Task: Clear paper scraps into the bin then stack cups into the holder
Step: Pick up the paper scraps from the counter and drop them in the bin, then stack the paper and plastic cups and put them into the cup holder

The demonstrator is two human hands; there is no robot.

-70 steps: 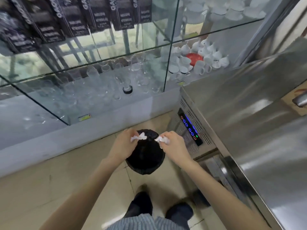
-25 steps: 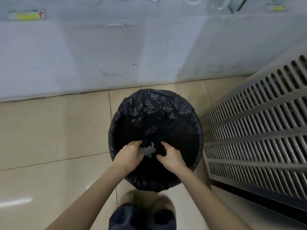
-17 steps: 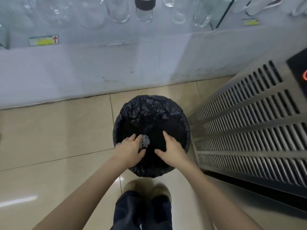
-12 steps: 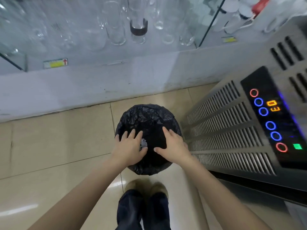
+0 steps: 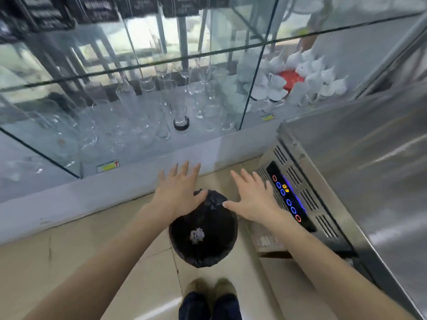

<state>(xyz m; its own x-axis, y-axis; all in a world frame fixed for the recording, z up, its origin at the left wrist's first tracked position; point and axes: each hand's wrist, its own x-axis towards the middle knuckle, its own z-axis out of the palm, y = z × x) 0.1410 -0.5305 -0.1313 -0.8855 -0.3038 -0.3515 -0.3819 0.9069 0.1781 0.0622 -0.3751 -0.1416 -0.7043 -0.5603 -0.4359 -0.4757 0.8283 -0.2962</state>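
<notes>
A round bin [image 5: 203, 252] lined with a black bag stands on the tiled floor in front of my feet. White crumpled paper scraps [image 5: 196, 235] lie at its bottom. My left hand [image 5: 179, 191] hovers above the bin's far left rim, palm down, fingers spread, holding nothing. My right hand [image 5: 253, 199] is held the same way above the far right rim, empty, close to the steel machine. White cups [image 5: 300, 79] sit behind glass at the upper right.
A stainless steel appliance [image 5: 360, 172] with a lit control strip [image 5: 286, 197] fills the right side. A glass display cabinet [image 5: 138, 107] with several clear glasses runs across the back on a white base. Beige tiled floor [image 5: 69, 262] spreads to the left.
Both hands have let the paper scraps fall into the bin and risen out of it with fingers spread. The view has lifted, so the bin looks smaller and the cabinet shows.
</notes>
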